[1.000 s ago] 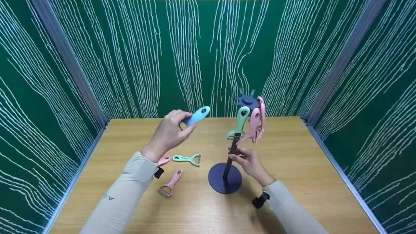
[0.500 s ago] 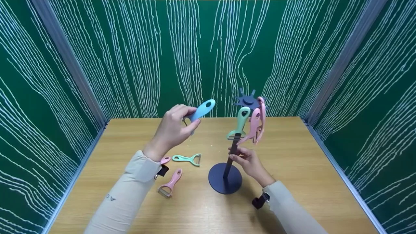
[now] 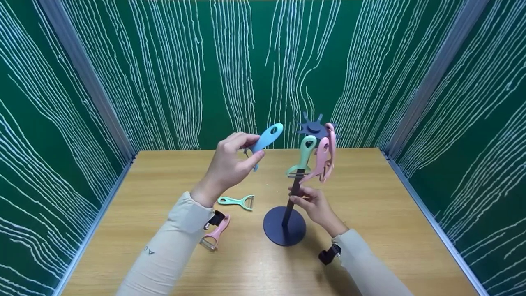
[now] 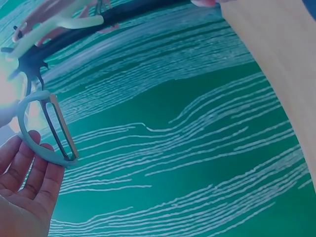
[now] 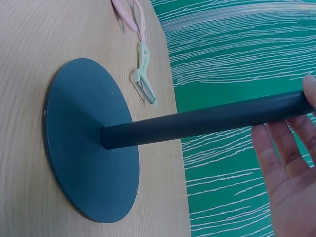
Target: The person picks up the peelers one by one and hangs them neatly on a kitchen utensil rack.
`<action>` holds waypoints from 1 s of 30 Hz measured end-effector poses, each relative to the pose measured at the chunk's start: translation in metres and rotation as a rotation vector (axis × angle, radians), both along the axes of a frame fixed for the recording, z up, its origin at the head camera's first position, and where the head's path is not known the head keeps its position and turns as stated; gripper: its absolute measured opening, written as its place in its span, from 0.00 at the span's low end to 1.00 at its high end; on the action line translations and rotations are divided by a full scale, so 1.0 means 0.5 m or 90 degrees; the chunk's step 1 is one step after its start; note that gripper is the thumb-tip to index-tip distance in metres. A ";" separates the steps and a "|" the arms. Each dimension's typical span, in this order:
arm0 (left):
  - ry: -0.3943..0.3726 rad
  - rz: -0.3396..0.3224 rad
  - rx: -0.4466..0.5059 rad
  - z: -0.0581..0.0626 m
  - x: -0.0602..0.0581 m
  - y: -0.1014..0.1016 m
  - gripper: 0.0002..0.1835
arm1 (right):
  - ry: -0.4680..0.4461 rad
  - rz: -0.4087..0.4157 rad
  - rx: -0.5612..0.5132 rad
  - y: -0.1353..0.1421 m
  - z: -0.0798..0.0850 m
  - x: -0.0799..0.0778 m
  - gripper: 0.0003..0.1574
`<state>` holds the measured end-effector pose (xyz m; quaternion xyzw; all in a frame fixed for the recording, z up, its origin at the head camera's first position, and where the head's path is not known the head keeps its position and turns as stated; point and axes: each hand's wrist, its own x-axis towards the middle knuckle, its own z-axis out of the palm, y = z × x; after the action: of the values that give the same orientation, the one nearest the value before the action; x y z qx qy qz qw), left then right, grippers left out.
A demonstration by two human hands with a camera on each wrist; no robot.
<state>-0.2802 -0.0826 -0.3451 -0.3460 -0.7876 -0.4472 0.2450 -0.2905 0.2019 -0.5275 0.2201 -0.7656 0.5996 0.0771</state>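
My left hand (image 3: 231,166) pinches a blue Y-shaped peeler (image 3: 268,137) near its head, handle up and tilted right, left of a dark rack. In the left wrist view the peeler's curved head and metal blade (image 4: 62,128) show beside the fingers (image 4: 37,168). My right hand (image 3: 315,205) grips the rack's post (image 5: 207,121) partway up. Notched arms ring the rack's top (image 3: 314,127). From it hang a green peeler (image 3: 306,152) at the front and pink peelers (image 3: 322,154) on the right side. The blue peeler is apart from the rack.
The rack stands on a round dark base (image 3: 273,228) on the wooden table (image 3: 263,271). Left of it lie a green peeler (image 3: 234,201) and a pink peeler (image 3: 216,234), the latter partly behind the left wrist camera. Green walls (image 3: 230,61) with white lines enclose the table.
My left hand has moved right and slightly up with the blue peeler, closer to the rack. Its forearm now hides the second pink peeler on the table. The right hand has stayed on the post.
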 end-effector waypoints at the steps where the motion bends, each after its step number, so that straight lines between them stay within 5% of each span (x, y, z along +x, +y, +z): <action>1: -0.001 -0.004 0.004 0.001 0.001 0.003 0.16 | 0.001 -0.001 0.000 0.000 0.001 0.000 0.17; 30: -0.032 -0.056 0.029 0.002 -0.001 0.073 0.15 | 0.008 -0.020 0.029 0.000 -0.001 0.000 0.15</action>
<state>-0.2806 -0.0461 -0.3440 -0.3629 -0.7675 -0.4836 0.2130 -0.2907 0.2017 -0.5281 0.2135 -0.7817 0.5795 0.0867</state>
